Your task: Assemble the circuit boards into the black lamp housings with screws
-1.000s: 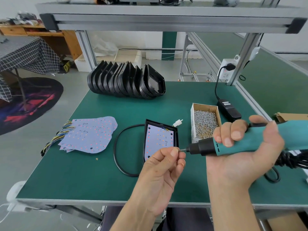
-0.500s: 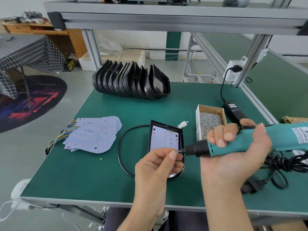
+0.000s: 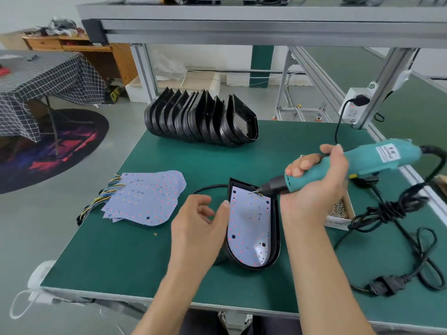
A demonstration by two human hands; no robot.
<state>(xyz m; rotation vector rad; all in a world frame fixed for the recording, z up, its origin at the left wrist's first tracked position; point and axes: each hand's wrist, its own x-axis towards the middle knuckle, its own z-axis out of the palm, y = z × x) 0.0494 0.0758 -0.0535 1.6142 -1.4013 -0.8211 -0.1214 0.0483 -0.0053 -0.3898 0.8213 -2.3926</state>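
Note:
A black lamp housing (image 3: 275, 228) lies on the green bench with a pale circuit board (image 3: 249, 223) seated inside it. My right hand (image 3: 314, 187) grips a teal electric screwdriver (image 3: 338, 165), whose tip, carrying a screw, points down at the board's far end. My left hand (image 3: 200, 221) rests beside the housing's left wall with loosely curled fingers, the thumb touching the rim. A cardboard box of screws (image 3: 339, 211) sits partly hidden behind my right hand.
A stack of loose circuit boards (image 3: 147, 197) with coloured wires lies at the left. Several empty black housings (image 3: 200, 117) stand in a row at the back. The screwdriver's black cable (image 3: 391, 213) coils at the right beside a power socket (image 3: 354, 107).
My left hand has let go of the screwdriver tip and dropped to the housing's left side. My right hand has swung the screwdriver up and over, its tip now on the board's far end.

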